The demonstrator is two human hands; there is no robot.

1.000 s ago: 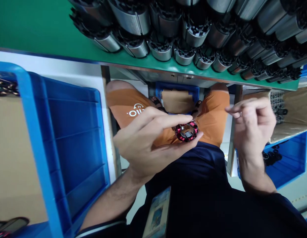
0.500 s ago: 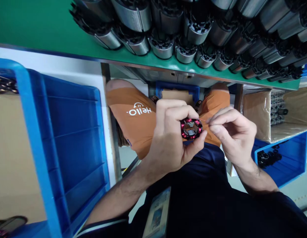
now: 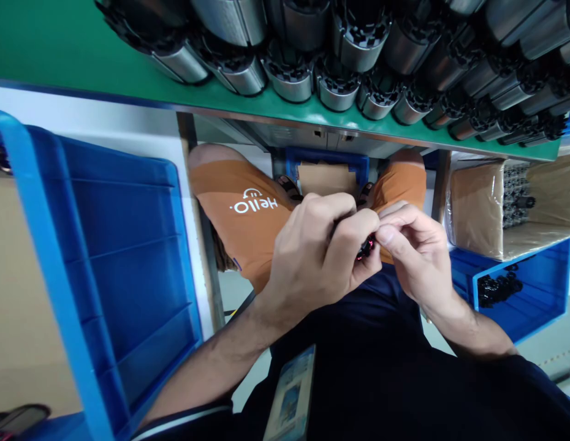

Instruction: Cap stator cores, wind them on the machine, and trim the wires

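We see the red-and-black ring [image 3: 366, 247] near the middle of the frame, mostly covered by the left hand [image 3: 319, 251], whose fingers curl around it. The right hand [image 3: 416, 251] has thumb and forefinger pressed together at the ring's right edge; we cannot tell whether anything sits between them. So little of the ring shows that we cannot tell which way its face or axis points.

Beyond the hands, we have a blue tray [image 3: 363, 164] at upper centre holding cardboard [image 3: 328, 179]. At right, a plastic-lined carton [image 3: 475, 208] holds grey parts [image 3: 515, 196]; below it, a blue bin [image 3: 542, 300] holds black pieces [image 3: 499, 288]. At left, a blue crate [image 3: 50, 263] contains a brown sheet [image 3: 25, 288]. Metal cylinders [image 3: 289, 82] stand along the top on our green bench [image 3: 41, 43].
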